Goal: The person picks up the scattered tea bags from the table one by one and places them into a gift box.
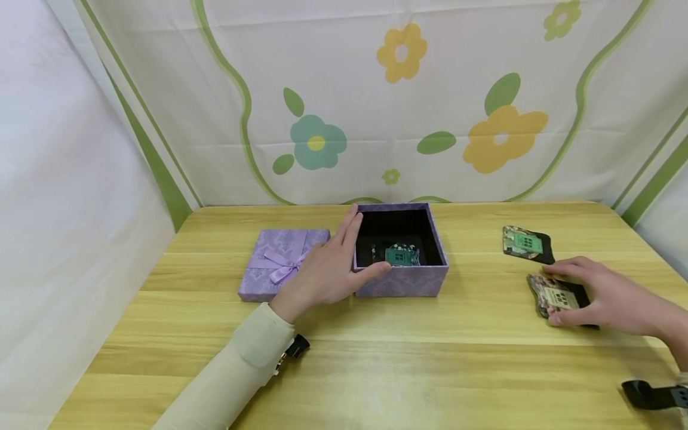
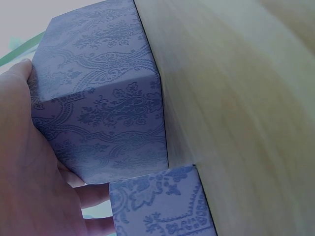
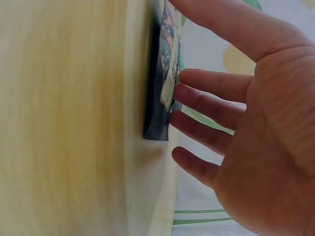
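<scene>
My left hand [image 1: 333, 263] rests against the left front corner of a purple patterned box [image 1: 400, 282], open at the top with a black inside. Its fingers lie straight along the left rim and its thumb reaches over the front rim. Inside the box is a flat patterned packet with a green label [image 1: 399, 257]. On the right, my right hand [image 1: 613, 298] arches over a flat black packet with a cream label [image 1: 561, 298], thumb at its near edge. In the right wrist view the fingers [image 3: 211, 132] are spread, their tips right beside the packet.
A purple lid with a ribbon bow [image 1: 274, 263] lies left of the box, partly behind my left hand. Farther back on the right, another flat packet with a green label [image 1: 527, 242] lies on the wooden table [image 1: 403, 370]. A flowered white cloth [image 1: 365, 101] hangs behind.
</scene>
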Demonstrator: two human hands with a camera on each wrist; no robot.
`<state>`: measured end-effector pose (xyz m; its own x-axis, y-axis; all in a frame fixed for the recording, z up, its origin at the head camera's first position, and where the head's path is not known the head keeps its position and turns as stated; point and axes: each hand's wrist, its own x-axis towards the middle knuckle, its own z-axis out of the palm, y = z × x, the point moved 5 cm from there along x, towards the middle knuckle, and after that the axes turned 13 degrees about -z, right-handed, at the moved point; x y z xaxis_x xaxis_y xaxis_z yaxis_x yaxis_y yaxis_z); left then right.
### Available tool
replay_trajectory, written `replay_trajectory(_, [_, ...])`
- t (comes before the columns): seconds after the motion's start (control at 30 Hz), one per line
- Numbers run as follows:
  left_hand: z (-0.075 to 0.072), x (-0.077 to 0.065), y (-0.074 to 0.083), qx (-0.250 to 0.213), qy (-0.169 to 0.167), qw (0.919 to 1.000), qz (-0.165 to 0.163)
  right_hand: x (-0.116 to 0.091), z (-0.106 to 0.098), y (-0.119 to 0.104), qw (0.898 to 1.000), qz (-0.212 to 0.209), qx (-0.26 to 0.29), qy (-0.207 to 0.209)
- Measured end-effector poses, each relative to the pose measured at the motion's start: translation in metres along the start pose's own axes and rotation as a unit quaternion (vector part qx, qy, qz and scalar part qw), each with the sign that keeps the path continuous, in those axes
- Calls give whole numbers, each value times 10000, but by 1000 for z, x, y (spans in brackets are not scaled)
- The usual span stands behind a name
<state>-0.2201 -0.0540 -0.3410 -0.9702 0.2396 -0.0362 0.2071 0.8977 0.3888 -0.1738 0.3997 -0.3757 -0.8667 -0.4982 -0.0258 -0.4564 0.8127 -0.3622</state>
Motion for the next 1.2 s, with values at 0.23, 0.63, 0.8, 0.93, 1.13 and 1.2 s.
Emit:
replay_trajectory(0.23, [0,-1,1,5,4,10000,-7,-3,4,6,10000,4,26,13])
replay_trajectory(0.63, [0,-1,0,-22,-33,10000,-22,-3,5,6,9999,3,-147,60])
replay_trajectory(0.8, [0,-2,0,-43,-33,10000,-24,-2,4,4,9994,-47,-326,77])
replay_trajectory(0.93, [-1,-2,1,-36,-1,10000,6,-2,3,2,9987,-70,-507,76])
replay_trajectory(1.13, [-1,-2,1,-49,-22,10000,-16,-1,1,-1,9968,-138,-763,189])
replay_trajectory(1.2, [-1,-1,1,-41,-25,10000,-32,-1,0,-2,9964,-128,-801,245])
